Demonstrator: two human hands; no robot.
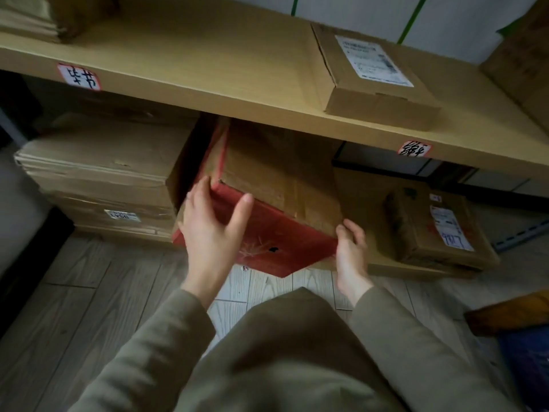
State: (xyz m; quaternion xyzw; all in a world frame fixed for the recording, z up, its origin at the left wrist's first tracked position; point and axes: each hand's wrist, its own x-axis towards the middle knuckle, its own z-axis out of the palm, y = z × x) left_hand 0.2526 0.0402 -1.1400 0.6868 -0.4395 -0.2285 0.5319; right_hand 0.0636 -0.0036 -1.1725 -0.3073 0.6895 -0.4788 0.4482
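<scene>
Plainly the job is about halfway: the red-fronted cardboard box [276, 179] sits partly inside the lower bay under the wooden shelf board [208, 63]. It is turned askew, so one red corner juts over the plank floor [74, 292]. The left hand [212, 230] lies on the box's near left corner with fingers straight and a little spread and the thumb out across the red face, pressing rather than grasping. The right hand [352, 251] has its fingers curled round the lower right edge, clamped on the cardboard. The box stands between a stack of flattened cartons [98, 162] on its left and a labelled parcel [439, 230] on its right, near both. Whether it is going in or coming out cannot be told. Either way, what seems left is to square it up and slide it the rest of the way, since it is neither seated in the bay nor free of it.
</scene>
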